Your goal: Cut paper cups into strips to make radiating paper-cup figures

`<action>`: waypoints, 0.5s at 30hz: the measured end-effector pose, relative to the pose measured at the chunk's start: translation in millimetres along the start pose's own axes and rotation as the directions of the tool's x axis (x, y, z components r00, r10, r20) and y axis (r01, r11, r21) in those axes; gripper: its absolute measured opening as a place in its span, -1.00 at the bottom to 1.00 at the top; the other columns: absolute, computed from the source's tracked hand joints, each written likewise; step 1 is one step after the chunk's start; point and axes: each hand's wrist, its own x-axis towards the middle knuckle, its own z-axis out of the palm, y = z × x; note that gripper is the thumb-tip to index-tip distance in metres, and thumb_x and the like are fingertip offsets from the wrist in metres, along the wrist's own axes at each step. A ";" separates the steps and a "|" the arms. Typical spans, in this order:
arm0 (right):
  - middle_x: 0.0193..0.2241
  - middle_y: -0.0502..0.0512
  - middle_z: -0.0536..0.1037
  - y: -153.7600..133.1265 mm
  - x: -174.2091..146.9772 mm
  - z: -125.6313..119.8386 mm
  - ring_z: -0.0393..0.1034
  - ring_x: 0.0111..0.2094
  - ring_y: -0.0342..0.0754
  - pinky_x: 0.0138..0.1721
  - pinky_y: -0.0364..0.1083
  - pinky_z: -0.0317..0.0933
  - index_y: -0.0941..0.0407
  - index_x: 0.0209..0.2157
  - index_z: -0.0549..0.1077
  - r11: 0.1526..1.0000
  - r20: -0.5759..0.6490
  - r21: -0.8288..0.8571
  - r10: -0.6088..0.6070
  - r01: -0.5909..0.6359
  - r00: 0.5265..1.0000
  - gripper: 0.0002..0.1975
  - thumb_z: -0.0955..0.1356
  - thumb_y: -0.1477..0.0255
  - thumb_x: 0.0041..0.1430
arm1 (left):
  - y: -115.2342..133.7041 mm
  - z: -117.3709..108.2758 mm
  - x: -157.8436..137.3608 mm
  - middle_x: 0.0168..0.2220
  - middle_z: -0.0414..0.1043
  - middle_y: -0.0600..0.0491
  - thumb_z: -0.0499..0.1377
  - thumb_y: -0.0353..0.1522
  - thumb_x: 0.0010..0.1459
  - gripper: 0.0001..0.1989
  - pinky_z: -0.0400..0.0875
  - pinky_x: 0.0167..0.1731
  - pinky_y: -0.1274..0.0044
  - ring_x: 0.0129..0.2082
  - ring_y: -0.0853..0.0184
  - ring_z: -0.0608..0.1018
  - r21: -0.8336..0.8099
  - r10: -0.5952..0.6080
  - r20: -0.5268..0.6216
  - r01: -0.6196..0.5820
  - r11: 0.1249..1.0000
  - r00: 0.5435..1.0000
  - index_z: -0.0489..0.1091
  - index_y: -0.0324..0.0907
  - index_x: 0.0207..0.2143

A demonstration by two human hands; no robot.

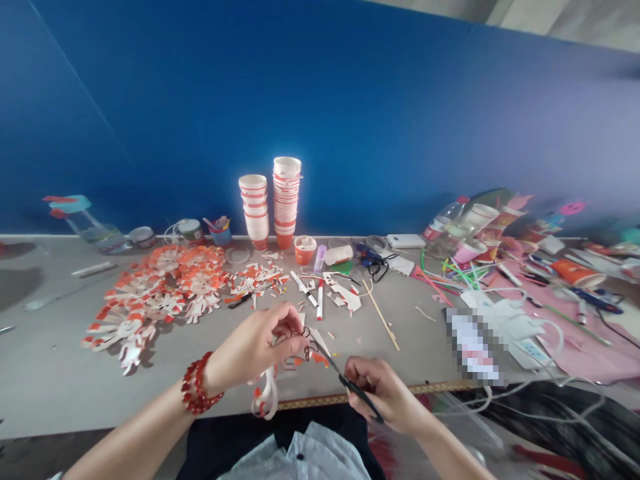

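My left hand point(280, 340), with a red beaded bracelet on its wrist, pinches a cut paper-cup piece point(270, 393). White and orange strips of it dangle below the fingers, and dark curly outlines show by the fingertips. In my right hand point(383, 393) is a pair of scissors point(353, 385) with black handles. Its blades point up and left, close to the paper by my left fingertips. Whether the blades touch the paper cannot be made out. Orange and white scraps point(315, 360) lie on the table just behind the hands.
A heap of cut orange-and-white paper figures point(165, 287) covers the left. Stacked paper cups point(287, 207) stand by the blue wall. Markers point(320, 300), a wooden stick point(381, 315) and a glue gun point(370, 257) lie mid-table. Rightward are a phone point(475, 347) and a power strip point(520, 333) with cables.
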 end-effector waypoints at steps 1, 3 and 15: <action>-0.71 -0.14 0.24 -0.1 0.5 1.7 0.03 -0.70 -0.27 -0.64 -0.23 -0.08 0.08 -0.52 0.14 0.999 -0.013 0.033 0.011 -0.010 1.000 -0.53 0.35 0.02 0.11 | -0.2 -0.2 -2.7 -0.28 0.51 0.05 0.16 -0.30 0.18 -0.86 0.44 -0.31 0.49 -0.30 0.31 0.56 0.104 0.071 -0.084 -0.062 0.993 0.994 0.34 -0.11 -0.20; -0.72 -0.15 0.24 -1.2 1.7 4.9 0.04 -0.70 -0.27 -0.64 -0.23 -0.07 0.08 -0.53 0.13 0.997 -0.034 0.077 0.029 -0.026 0.999 -0.53 0.36 0.03 0.11 | -3.1 3.0 -12.3 -0.11 0.49 -0.02 0.15 -0.37 0.18 -0.83 0.42 -0.15 0.40 -0.15 0.24 0.54 0.257 0.234 -0.275 -0.164 0.952 0.932 0.35 -0.09 -0.14; -0.72 -0.17 0.24 -0.8 11.3 35.2 0.05 -0.73 -0.28 -0.68 -0.23 -0.08 0.11 -0.48 0.23 0.961 -0.111 0.276 0.006 0.025 0.994 -0.47 0.39 -0.07 -0.02 | -47.0 118.6 -33.9 -0.37 0.41 -0.01 -0.01 -0.10 0.27 -0.67 0.41 -0.44 0.49 -0.50 0.34 0.42 -0.572 -0.171 -0.412 -0.108 0.813 0.895 0.34 -0.15 -0.19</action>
